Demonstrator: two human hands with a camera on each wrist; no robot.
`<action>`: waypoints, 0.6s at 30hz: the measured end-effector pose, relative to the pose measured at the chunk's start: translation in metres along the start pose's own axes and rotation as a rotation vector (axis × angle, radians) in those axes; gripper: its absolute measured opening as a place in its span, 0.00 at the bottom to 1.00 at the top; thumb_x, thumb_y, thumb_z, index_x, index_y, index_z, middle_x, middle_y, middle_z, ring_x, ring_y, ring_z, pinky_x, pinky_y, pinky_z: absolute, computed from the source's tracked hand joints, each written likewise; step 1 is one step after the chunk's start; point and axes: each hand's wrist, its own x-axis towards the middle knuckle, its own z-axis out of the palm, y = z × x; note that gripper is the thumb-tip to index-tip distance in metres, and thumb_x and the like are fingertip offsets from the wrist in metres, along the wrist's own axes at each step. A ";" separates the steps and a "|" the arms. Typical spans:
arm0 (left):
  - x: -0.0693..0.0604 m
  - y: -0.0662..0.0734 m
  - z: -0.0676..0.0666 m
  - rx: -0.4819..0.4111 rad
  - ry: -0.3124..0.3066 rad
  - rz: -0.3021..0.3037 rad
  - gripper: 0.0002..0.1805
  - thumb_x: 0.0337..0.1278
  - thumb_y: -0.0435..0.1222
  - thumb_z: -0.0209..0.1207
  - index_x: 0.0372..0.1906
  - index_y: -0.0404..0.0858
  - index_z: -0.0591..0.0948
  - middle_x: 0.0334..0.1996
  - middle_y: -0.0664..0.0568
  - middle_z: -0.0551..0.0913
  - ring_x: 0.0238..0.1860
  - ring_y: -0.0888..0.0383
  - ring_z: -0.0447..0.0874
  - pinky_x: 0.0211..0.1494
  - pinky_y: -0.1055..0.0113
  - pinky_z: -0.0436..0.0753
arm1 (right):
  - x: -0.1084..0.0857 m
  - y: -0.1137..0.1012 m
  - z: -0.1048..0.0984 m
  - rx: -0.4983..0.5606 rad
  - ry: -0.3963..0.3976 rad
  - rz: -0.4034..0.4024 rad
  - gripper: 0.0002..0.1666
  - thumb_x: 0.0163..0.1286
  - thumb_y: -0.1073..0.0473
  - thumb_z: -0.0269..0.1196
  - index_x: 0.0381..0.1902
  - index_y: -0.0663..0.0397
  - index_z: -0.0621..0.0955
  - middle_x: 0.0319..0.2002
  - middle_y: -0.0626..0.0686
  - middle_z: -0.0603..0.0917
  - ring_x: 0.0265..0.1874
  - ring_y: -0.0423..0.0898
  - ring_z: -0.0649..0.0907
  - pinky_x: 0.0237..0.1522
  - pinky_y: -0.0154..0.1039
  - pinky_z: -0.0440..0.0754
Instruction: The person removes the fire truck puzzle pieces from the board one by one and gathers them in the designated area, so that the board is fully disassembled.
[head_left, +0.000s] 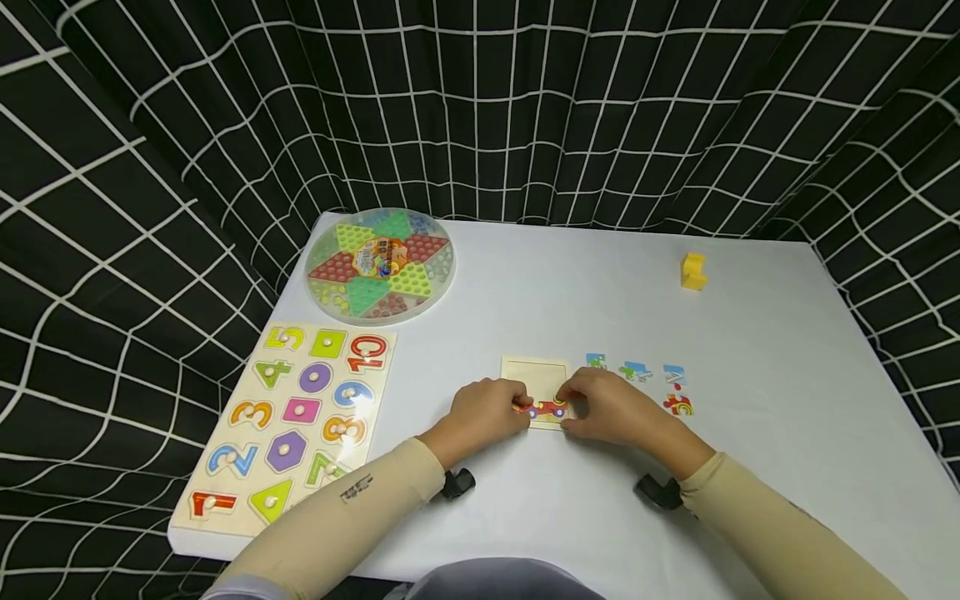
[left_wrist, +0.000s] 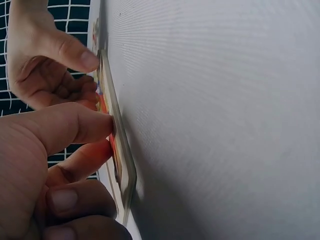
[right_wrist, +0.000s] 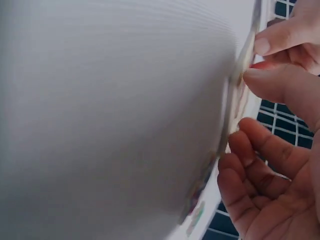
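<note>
A small wooden puzzle board [head_left: 536, 372] lies on the white table, with red car pieces [head_left: 553, 409] along its near half. My left hand [head_left: 487, 417] is at the board's near left; its thumb and index finger pinch a red puzzle piece [left_wrist: 113, 145] against the board. My right hand [head_left: 615, 408] touches the board's right side, thumb [right_wrist: 257, 80] at the near corner and the loosely bent fingers farther along, a gap between them. The fingers hide part of the pieces.
Several loose puzzle pieces [head_left: 636, 371] lie right of the board. At the left are a number-and-shape peg board [head_left: 347, 354] and a round Chinese checkers box [head_left: 442, 287]. A yellow block [head_left: 693, 272] stands at the back right. Black gridded curtain [head_left: 525, 108] surrounds the table.
</note>
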 end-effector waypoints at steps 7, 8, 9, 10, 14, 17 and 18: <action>-0.001 0.000 0.000 0.015 -0.004 0.014 0.07 0.51 0.40 0.64 0.37 0.52 0.85 0.30 0.64 0.84 0.22 0.62 0.73 0.25 0.65 0.70 | -0.002 0.006 0.003 -0.014 0.036 -0.031 0.13 0.50 0.55 0.76 0.33 0.51 0.86 0.31 0.41 0.78 0.28 0.38 0.73 0.32 0.36 0.73; -0.001 0.000 0.000 0.017 -0.004 0.015 0.07 0.52 0.40 0.64 0.37 0.52 0.85 0.30 0.64 0.84 0.22 0.63 0.73 0.25 0.65 0.70 | -0.001 0.006 0.003 -0.013 0.036 -0.035 0.12 0.51 0.55 0.76 0.32 0.51 0.86 0.30 0.41 0.78 0.28 0.38 0.73 0.32 0.36 0.73; -0.001 0.000 0.000 0.018 -0.005 0.013 0.07 0.52 0.40 0.64 0.37 0.52 0.85 0.30 0.64 0.84 0.22 0.63 0.73 0.25 0.65 0.70 | -0.001 0.006 0.003 -0.012 0.033 -0.035 0.12 0.50 0.55 0.76 0.31 0.50 0.86 0.30 0.41 0.78 0.28 0.38 0.73 0.32 0.36 0.73; -0.001 0.000 0.000 0.014 -0.005 0.012 0.07 0.52 0.40 0.64 0.37 0.53 0.85 0.30 0.64 0.84 0.22 0.63 0.72 0.25 0.65 0.70 | -0.001 0.007 0.003 -0.010 0.030 -0.033 0.11 0.50 0.55 0.76 0.31 0.50 0.86 0.30 0.41 0.78 0.28 0.38 0.73 0.32 0.37 0.73; -0.001 -0.001 0.000 -0.001 -0.009 0.002 0.07 0.53 0.41 0.64 0.38 0.53 0.85 0.31 0.64 0.85 0.23 0.63 0.73 0.26 0.65 0.70 | 0.001 0.006 0.003 0.020 0.010 -0.008 0.14 0.48 0.54 0.77 0.31 0.49 0.85 0.30 0.40 0.78 0.28 0.39 0.73 0.34 0.37 0.73; -0.002 -0.001 0.000 -0.004 -0.009 -0.001 0.07 0.53 0.41 0.64 0.38 0.54 0.85 0.32 0.64 0.85 0.23 0.62 0.73 0.27 0.65 0.71 | 0.002 0.006 0.004 0.049 -0.002 0.012 0.16 0.46 0.55 0.79 0.31 0.49 0.83 0.30 0.40 0.78 0.29 0.40 0.73 0.35 0.38 0.74; -0.001 -0.002 0.000 -0.002 -0.007 -0.001 0.07 0.53 0.41 0.64 0.38 0.54 0.85 0.32 0.64 0.85 0.23 0.62 0.73 0.27 0.65 0.70 | 0.002 0.006 0.004 0.058 -0.005 0.020 0.17 0.46 0.55 0.79 0.31 0.49 0.83 0.30 0.41 0.78 0.29 0.40 0.73 0.35 0.38 0.74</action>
